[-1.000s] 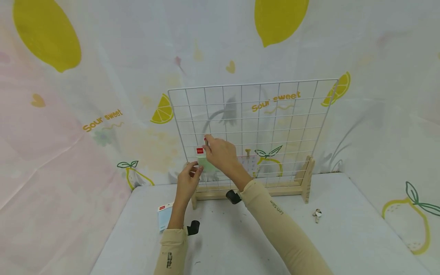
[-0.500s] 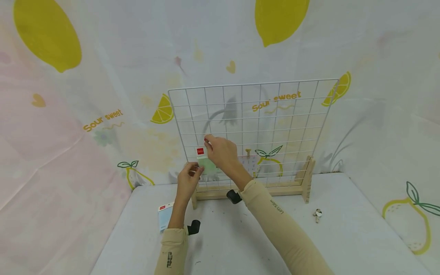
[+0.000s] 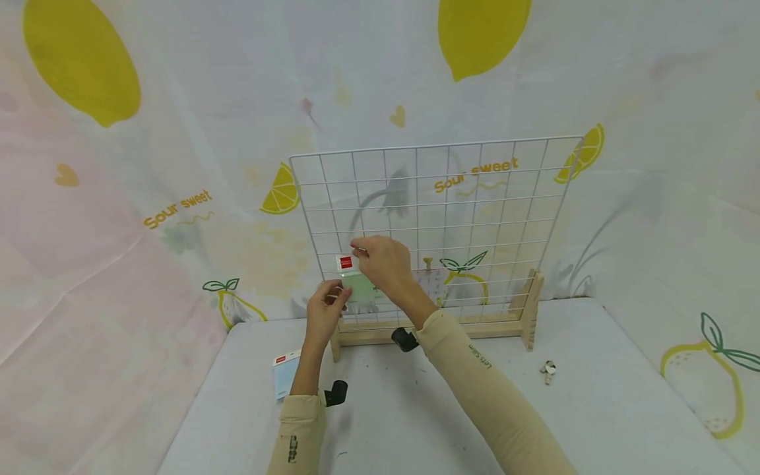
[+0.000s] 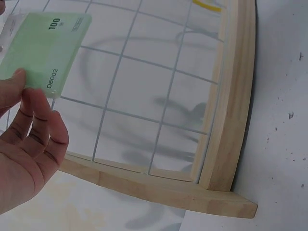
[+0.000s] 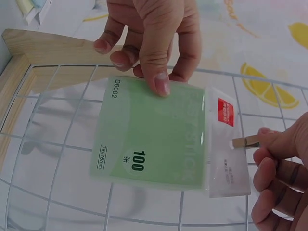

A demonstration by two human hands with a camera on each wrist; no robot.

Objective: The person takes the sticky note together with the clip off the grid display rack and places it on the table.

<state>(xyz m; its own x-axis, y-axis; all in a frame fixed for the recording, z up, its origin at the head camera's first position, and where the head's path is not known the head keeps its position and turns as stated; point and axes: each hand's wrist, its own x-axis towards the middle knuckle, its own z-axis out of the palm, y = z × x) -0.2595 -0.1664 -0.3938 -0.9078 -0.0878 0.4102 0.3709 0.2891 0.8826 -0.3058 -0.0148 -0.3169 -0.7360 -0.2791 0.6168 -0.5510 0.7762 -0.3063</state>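
Note:
A flat, clear-wrapped pack of green sticky notes [image 5: 149,130] is held up against the white wire grid [image 3: 436,146]. In the head view my left hand [image 3: 323,307] pinches the lower left edge of the pack, thumb on its front face. At the pack's white header card, my right hand [image 3: 386,267] pinches a small wooden clothespin [image 5: 245,141] between thumb and forefinger. The clothespin's tip overlaps the header beside its red label [image 5: 225,112] in the right wrist view. Part of the pack is behind my right hand in the head view.
A wooden base [image 3: 493,332] carries the grid upright. A pale sheet [image 3: 436,280] with a clothespin [image 3: 428,263] at its top hangs right of my hands. A blue sticky-note pack [image 3: 285,376] lies at left; a small cluster of light objects [image 3: 549,371] lies at right.
My right hand has tilted slightly, and the pack's header has shifted a little down and left. The left hand stays almost still on the pack.

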